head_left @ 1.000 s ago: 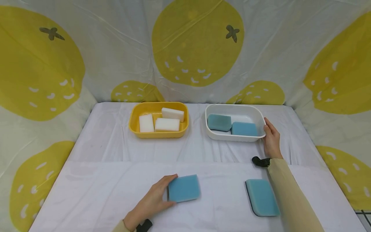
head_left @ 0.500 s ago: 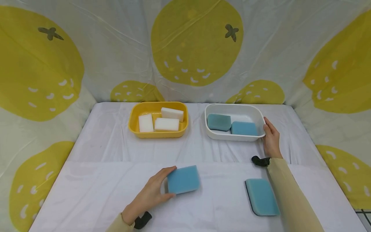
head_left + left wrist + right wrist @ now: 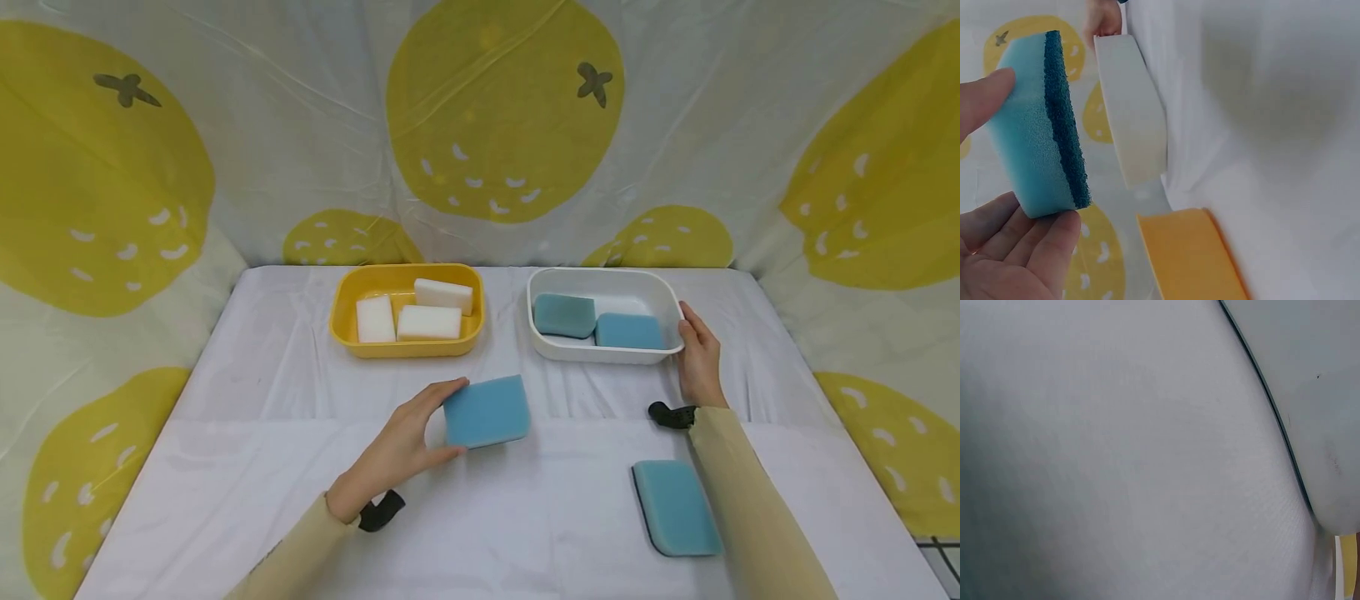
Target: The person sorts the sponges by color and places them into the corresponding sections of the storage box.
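Observation:
My left hand (image 3: 396, 443) pinches a light blue scrubbing sponge (image 3: 489, 412) between thumb and fingers, raised above the cloth in the middle of the table. The left wrist view shows the dark blue scouring layer on this sponge (image 3: 1041, 128). At the back right, my right hand (image 3: 701, 360) holds the right end of a white plastic basin (image 3: 600, 356). Inside that basin lie two blue sponges, a duller one (image 3: 564, 317) at left and a brighter one (image 3: 628, 332) beside it. In the right wrist view the basin's wall (image 3: 1329, 419) shows, but no fingers can be made out.
A yellow basin (image 3: 407, 351) with three white sponge blocks (image 3: 431, 323) stands to the left of the white one. Another blue sponge (image 3: 679, 508) lies near the right forearm. White cloth (image 3: 247, 467) covers the table, and a lemon-patterned curtain (image 3: 330, 125) hangs behind.
My left hand has lifted the sponge and carried it forward, towards the basins and slightly right. The right hand has stayed at the white basin's end.

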Motion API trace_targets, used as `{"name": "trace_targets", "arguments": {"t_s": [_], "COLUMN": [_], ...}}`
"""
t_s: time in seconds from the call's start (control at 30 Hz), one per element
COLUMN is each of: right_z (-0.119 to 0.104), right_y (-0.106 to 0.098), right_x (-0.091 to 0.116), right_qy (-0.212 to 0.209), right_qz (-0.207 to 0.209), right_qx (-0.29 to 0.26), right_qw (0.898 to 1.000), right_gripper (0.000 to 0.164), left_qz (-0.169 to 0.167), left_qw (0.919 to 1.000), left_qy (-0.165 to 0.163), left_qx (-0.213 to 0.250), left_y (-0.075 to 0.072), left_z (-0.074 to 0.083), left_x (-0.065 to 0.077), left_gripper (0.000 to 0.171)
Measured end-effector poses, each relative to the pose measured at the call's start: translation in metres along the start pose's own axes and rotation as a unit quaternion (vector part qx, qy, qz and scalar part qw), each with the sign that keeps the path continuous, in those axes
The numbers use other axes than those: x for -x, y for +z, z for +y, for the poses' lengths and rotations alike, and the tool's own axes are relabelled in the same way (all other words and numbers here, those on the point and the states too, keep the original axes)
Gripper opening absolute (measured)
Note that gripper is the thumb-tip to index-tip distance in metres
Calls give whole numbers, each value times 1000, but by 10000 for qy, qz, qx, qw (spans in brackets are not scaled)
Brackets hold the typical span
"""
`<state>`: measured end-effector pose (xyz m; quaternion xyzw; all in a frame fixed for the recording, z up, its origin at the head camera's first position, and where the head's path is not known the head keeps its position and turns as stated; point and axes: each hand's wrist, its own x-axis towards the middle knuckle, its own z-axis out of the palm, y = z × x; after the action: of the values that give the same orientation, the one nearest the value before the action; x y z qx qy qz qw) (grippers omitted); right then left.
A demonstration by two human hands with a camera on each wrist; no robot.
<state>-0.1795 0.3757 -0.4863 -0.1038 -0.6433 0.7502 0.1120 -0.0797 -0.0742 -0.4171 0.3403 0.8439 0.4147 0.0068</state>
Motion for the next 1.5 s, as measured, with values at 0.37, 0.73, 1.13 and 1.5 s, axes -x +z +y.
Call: {"name": "trace_targets", "arguments": {"t_s": [0.37,0.73,1.13,1.5], "right_z": [3,3,3,2], "right_y": [-1,-1,0,1], "right_x": [-2,-2,-1,-1], "right_qy": [-81,-150,-183,-159], "right_qz": [3,29,30,102], "right_qx": [-11,-65,-76,-139], "right_qw": [10000,9999,9998,9997], "right_gripper": [50,50,50,49], "left_qz": [118,19,-132,-198], "left_qw": [9996,10000,9998,9993], "left_qy": [238,14,143,278], "left_qx": [-37,-47,32,-172], "left_y": [-10,-8,-2,6], "left_z": [-3,1,5,9], "left_x": [-44,-77,-113,-141], "left_gripper": [84,79,78,79]}}
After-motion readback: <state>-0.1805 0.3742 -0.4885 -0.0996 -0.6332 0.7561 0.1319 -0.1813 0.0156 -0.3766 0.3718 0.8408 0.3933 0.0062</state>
